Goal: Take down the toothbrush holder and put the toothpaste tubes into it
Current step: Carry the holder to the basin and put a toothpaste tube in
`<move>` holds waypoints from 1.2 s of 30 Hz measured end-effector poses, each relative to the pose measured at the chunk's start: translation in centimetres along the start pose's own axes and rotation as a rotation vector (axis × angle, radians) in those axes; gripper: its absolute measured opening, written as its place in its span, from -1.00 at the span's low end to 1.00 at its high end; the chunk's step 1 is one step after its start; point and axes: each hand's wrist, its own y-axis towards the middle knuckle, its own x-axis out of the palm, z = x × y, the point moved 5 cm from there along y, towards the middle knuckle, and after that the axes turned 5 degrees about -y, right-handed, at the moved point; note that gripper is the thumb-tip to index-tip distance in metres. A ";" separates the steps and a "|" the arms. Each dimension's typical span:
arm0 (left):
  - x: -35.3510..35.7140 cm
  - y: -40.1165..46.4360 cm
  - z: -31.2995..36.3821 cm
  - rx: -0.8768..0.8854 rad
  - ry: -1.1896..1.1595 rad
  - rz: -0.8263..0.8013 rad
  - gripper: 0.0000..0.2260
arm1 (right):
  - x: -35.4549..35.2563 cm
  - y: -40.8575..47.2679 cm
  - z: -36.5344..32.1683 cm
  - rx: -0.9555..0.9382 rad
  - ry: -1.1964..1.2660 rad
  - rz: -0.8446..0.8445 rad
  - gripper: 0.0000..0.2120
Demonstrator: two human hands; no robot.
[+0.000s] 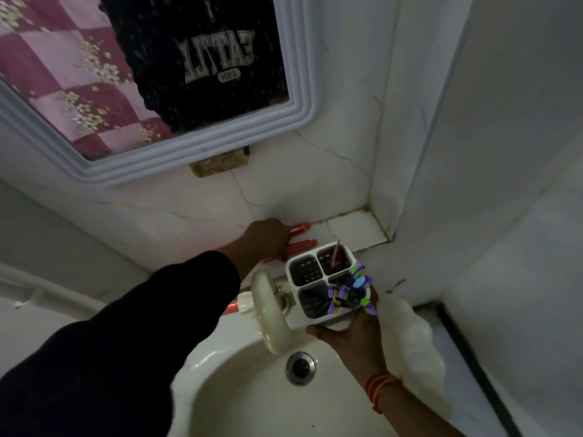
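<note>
A person's right hand (pixel 348 337) grips a white four-compartment holder (pixel 325 287) from below, held above the far rim of a cream sink (pixel 252 395), just right of the tap (pixel 271 313). Toothbrushes (pixel 350 293) with purple and blue handles crowd the holder's near-right compartments; a thin stick stands in the far-right one, and the far-left one looks bare. The left hand (pixel 268 239), in a dark sleeve (pixel 142 326), reaches over the tap to the tiled ledge (pixel 356 230) behind the sink and closes on red tubes (pixel 299 244) lying there; two capped ends stick out to the right of the fingers, just beyond the holder's far edge. Another red end shows below the wrist, beside the tap. A white-framed mirror (pixel 189 152) hangs on the far wall above, a brown patch under its lower edge. A pale crumpled bag (pixel 416 345) sits right of the sink. Orange threads (pixel 380 387) circle the right wrist.
</note>
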 end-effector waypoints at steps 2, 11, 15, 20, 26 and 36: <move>-1.8 -0.6 0.2 -0.002 -0.106 0.021 -0.70 | 0.0 0.0 -0.1 0.002 -0.001 -0.010 0.05; -11.5 -8.2 4.3 0.072 -0.216 0.250 -0.79 | -0.4 -0.3 -1.1 -0.030 0.033 -0.012 0.13; -10.0 -8.6 7.0 0.054 -0.188 0.138 -0.83 | -0.4 -0.4 -1.6 -0.048 0.024 -0.002 0.16; -7.4 -7.4 8.2 0.033 -0.430 -0.055 -0.77 | -0.5 -0.4 -1.7 -0.064 0.002 0.002 0.19; -5.9 -3.7 2.3 -0.093 -0.325 0.065 -0.70 | -0.6 -0.4 -1.4 -0.059 0.006 0.006 0.12; 2.2 0.4 -0.8 -0.035 -0.026 0.056 -0.63 | -0.2 -0.2 -0.4 -0.045 0.046 -0.010 0.09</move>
